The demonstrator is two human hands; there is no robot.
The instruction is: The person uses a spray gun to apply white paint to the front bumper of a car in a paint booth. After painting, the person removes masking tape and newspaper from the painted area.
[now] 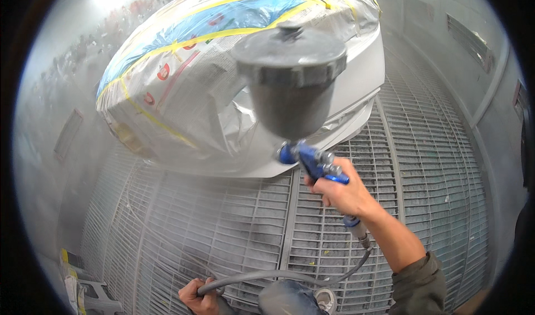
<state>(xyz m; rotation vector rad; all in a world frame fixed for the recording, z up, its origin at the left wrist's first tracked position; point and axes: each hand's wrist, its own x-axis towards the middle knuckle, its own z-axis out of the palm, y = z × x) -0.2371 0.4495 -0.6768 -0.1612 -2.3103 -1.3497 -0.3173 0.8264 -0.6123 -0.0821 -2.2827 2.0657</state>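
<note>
My right hand (pixel 340 189) grips the handle of a blue gravity-feed spray gun (pixel 311 160), with a grey, lidded paint cup (pixel 290 81) on top. A fine mist hangs left of the gun's nozzle. From the fitting under the handle, a grey air hose (pixel 267 275) loops down and left to my left hand (pixel 200 296), which is closed around it. Beyond the gun stands a car covered with printed paper, blue plastic film (pixel 234 16) and yellow masking tape (pixel 225 33). Its pale bumper (pixel 359 72) is uncovered; the cup hides part of it.
Metal floor grating (pixel 434 156) lies underfoot and around the car. Grey booth walls (pixel 447 55) with vents rise on both sides. A stand (pixel 98 296) with paper and yellow tape is at the lower left. My knee and shoe (pixel 325 300) show at the bottom.
</note>
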